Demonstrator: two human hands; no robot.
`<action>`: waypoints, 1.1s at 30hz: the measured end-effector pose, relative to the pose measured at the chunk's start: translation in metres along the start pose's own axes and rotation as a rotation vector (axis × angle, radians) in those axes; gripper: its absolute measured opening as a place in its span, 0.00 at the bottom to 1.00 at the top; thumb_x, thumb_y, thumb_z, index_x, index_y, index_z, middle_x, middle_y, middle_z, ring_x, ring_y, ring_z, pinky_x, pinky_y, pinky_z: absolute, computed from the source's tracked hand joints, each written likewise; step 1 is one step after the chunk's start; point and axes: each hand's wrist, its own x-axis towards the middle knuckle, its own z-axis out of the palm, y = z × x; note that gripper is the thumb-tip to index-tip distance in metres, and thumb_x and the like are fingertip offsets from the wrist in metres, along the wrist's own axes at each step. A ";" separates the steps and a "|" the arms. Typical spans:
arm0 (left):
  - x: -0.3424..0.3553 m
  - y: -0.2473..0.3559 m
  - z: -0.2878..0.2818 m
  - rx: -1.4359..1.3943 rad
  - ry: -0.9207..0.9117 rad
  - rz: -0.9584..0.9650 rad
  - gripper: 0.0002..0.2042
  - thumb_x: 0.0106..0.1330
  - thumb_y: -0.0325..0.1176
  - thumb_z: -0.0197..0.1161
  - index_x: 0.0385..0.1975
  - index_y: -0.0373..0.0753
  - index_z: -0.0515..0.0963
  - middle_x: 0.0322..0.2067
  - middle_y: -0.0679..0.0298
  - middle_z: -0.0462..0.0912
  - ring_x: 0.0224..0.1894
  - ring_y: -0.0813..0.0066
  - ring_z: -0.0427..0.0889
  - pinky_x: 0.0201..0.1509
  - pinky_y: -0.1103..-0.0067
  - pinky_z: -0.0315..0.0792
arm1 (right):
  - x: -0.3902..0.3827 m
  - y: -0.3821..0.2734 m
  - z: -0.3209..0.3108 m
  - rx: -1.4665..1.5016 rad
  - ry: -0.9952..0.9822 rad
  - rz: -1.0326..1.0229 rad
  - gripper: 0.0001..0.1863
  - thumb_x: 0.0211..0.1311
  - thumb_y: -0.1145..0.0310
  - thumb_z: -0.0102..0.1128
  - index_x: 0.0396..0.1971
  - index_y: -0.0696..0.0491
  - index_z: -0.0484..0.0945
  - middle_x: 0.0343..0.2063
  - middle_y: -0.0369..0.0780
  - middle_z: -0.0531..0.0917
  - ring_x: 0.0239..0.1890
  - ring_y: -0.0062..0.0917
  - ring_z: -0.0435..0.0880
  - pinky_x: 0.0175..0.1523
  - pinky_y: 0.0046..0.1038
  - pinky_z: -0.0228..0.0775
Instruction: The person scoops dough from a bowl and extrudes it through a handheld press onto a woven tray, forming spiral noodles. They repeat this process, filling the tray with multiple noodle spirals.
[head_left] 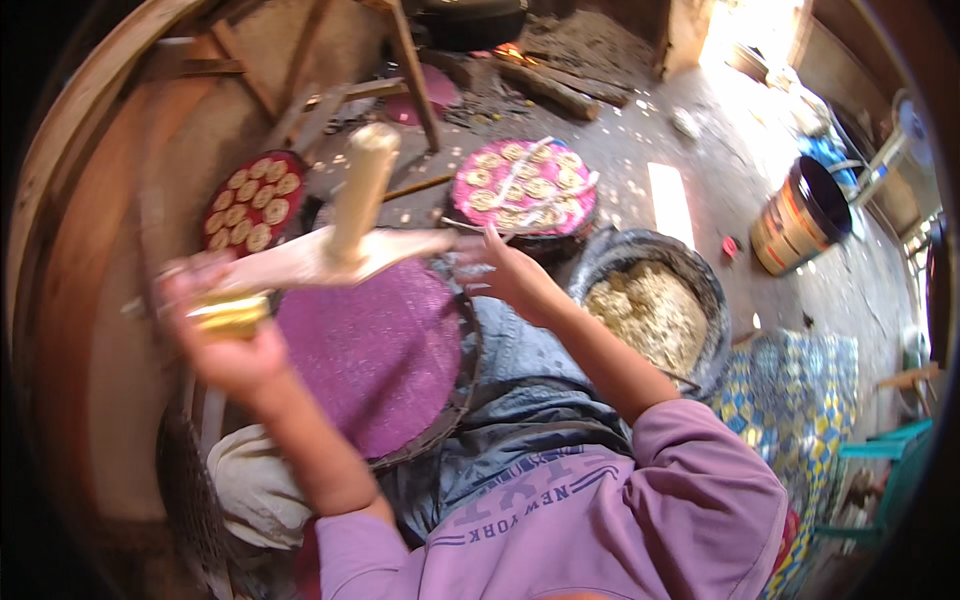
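A pale wooden plunger (363, 190), a flat bar with a round post standing up from it, is raised over the lap. My left hand (235, 335) grips its left end, with a shiny gold-coloured cylinder (230, 316) against the same fingers and palm. Motion smears those fingertips. Beside the bar's right end, my right hand (505, 270) has its fingers stretched apart; whether they touch the wood I cannot tell. Below lies a round purple sheet (370, 350) on a dark round basket, bare of dough. A dark basin (715, 300) at my right holds crumbly yellowish dough (655, 315).
Two round pink-red trays bear coiled dough pieces: one far left (215, 205), another ahead (530, 185) with white strips across it. Farther off, logs (550, 88) burn under a black pot (470, 25). An orange-and-black bucket (800, 220) and a teal chair (885, 460) stand right.
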 end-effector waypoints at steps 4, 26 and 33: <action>0.035 0.041 -0.030 0.098 -0.293 -0.146 0.06 0.68 0.31 0.54 0.32 0.36 0.69 0.29 0.65 0.64 0.33 0.76 0.64 0.43 0.75 0.61 | -0.093 -0.009 -0.145 -1.537 0.349 0.257 0.30 0.67 0.42 0.47 0.37 0.56 0.83 0.38 0.50 0.84 0.38 0.40 0.83 0.46 0.37 0.74; 0.056 0.012 -0.066 0.694 -0.240 0.011 0.12 0.66 0.30 0.59 0.45 0.30 0.79 0.46 0.59 0.79 0.46 0.73 0.76 0.52 0.76 0.70 | -0.249 0.061 -0.219 -1.715 0.404 0.788 0.14 0.59 0.70 0.52 0.44 0.59 0.73 0.36 0.52 0.82 0.41 0.41 0.84 0.41 0.40 0.77; 0.042 0.000 -0.071 1.022 -0.260 -0.134 0.14 0.64 0.33 0.64 0.42 0.28 0.80 0.41 0.59 0.81 0.39 0.76 0.79 0.41 0.78 0.74 | -0.208 0.124 -0.205 -1.332 0.448 0.652 0.15 0.58 0.69 0.51 0.43 0.61 0.75 0.38 0.56 0.81 0.43 0.49 0.82 0.47 0.44 0.74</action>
